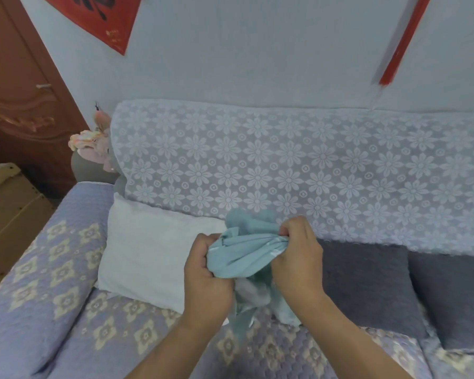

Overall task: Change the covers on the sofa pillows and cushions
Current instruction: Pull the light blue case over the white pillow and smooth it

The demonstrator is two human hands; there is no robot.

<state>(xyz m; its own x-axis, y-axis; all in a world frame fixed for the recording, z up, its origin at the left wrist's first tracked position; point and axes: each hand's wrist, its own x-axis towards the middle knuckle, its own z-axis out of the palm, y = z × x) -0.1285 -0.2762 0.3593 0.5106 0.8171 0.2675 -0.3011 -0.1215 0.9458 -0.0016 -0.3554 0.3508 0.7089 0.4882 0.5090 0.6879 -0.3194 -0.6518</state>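
A bunched light teal pillow cover (244, 255) hangs between my two hands above the sofa seat. My left hand (205, 280) grips its left side in a fist. My right hand (298, 258) pinches and grips its gathered right edge. A bare white pillow (148, 253) leans against the sofa back just left of my hands. Two dark grey covered cushions (367, 285) (452, 299) stand to the right against the backrest. Part of the teal cover dangles down behind my wrists.
The sofa back wears a white floral lace throw (285, 165). The seat and left armrest (39, 269) have a lilac quilted cover. A wooden crate (8, 203) and brown door (17, 91) stand at left. Pink fabric flowers (93, 143) sit behind the armrest.
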